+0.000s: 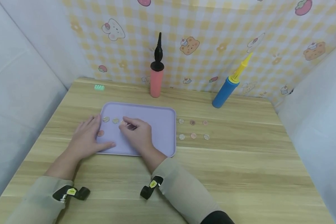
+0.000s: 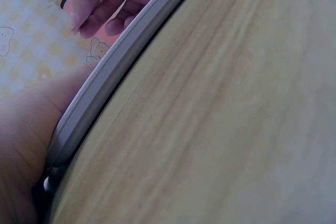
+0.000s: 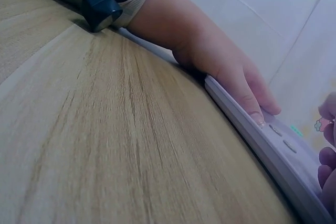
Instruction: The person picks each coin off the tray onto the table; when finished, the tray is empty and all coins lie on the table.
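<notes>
A round copper-coloured coin [image 1: 123, 123] is pinched between the thumb and fingers of the right hand [image 1: 140, 133], at the left half of the lilac tray [image 1: 162, 130]; coin-to-tray contact cannot be told. The tray's left rim is overlapped by the left hand [image 1: 85, 140], its thumb spread from the fingers. Two silver-toned coins [image 1: 115, 120] and another copper coin [image 1: 100, 133] are set inside that rim. Six loose coins [image 1: 193, 136] are arranged in two rows right of the tray; a pink hand pump [image 1: 156, 82], a blue hand pump [image 1: 224, 93] and a green brick [image 1: 99, 87] are positioned behind it.

The head view is bright, the wrist views dimmer and softer.
</notes>
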The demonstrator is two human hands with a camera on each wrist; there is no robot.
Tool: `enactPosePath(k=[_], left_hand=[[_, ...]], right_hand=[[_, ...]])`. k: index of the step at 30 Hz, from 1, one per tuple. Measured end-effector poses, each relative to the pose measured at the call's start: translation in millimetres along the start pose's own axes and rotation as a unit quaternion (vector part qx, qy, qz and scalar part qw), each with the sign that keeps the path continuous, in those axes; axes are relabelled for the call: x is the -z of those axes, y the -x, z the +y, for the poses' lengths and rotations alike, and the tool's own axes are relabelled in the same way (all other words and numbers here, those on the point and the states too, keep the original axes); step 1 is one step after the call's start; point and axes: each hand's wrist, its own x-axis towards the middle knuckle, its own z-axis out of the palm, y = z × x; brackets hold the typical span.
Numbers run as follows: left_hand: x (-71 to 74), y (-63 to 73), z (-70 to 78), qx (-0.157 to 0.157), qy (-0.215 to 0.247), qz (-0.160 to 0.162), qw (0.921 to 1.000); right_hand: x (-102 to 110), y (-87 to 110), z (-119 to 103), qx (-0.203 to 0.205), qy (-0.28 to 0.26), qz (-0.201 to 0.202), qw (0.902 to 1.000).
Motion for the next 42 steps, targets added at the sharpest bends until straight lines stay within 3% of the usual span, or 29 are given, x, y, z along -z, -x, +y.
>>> enactPosePath(k=[8,13,19,28,32,35,42], left_hand=[[2.6,2.2,1.2,0.002,-0.003,-0.001,1.0000],[3.6,3.3,0.9,0.002,-0.004,-0.002,1.0000],[3.4,4.4,-0.1,0.001,-0.006,-0.003,1.0000],[-2.2,0.7,0.0,-0.006,0.016,-0.002,0.9999],[0.6,2.1,0.5,-0.005,0.017,-0.001,0.9998],[1.7,0.7,-0.7,-0.008,0.016,0.000,0.9998],[4.9,-0.6,0.8,-0.005,0.014,-0.004,0.9999]], right_hand=[[-1.2,0.0,-0.4,-0.026,-0.007,-0.009,0.9996],[-1.6,1.3,-1.6,-0.015,0.022,-0.018,0.9995],[-1.5,4.0,-1.0,0.019,0.077,-0.070,0.9944],[13.2,7.7,4.3,0.014,0.090,-0.120,0.9886],[20.6,5.3,6.7,0.033,0.126,-0.165,0.9776],[28.1,2.9,9.5,0.061,0.162,-0.201,0.9641],[46.6,3.8,13.9,0.181,0.240,-0.242,0.9225]])
